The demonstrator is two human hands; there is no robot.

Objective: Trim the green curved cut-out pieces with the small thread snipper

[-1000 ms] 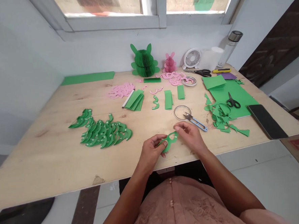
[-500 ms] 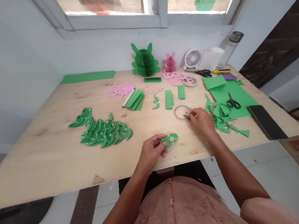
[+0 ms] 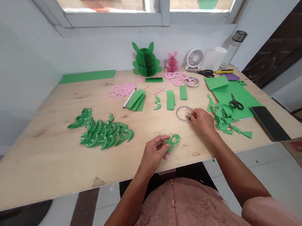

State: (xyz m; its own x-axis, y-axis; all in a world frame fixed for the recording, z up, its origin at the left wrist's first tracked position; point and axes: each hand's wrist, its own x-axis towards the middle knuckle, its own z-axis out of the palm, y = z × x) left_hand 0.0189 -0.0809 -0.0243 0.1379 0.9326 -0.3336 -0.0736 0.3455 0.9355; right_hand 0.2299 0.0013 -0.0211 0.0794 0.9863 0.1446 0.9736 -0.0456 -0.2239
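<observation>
Near the table's front edge, my left hand [image 3: 155, 151] pinches a green paper cutout [image 3: 175, 138] with rounded lobes and a hole, between thumb and fingers. Small white strips show on the paper. To the right and farther in, my right hand [image 3: 203, 121] is closed on a small pointed metal tool [image 3: 188, 118], its exact kind mostly hidden by the fingers. The tool's tips reach over the rim of a thin tape roll [image 3: 178, 115] lying flat. Behind these lie a wavy green paper strip [image 3: 157, 102] and folded green papers [image 3: 170, 100].
A heap of curved green cutouts [image 3: 103, 133] lies at left, pink cutouts [image 3: 122, 90] behind. Green scraps [image 3: 221, 117], black scissors [image 3: 235, 103] and a phone [image 3: 269, 123] are at right. Along the wall stand a green paper figure [image 3: 146, 61], a pink one [image 3: 172, 63] and a fan [image 3: 194, 58].
Both hands stay nearly where they were. My right hand, with the pointed tool, has shifted very slightly left at the tape roll; the green cutout remains in my left hand.
</observation>
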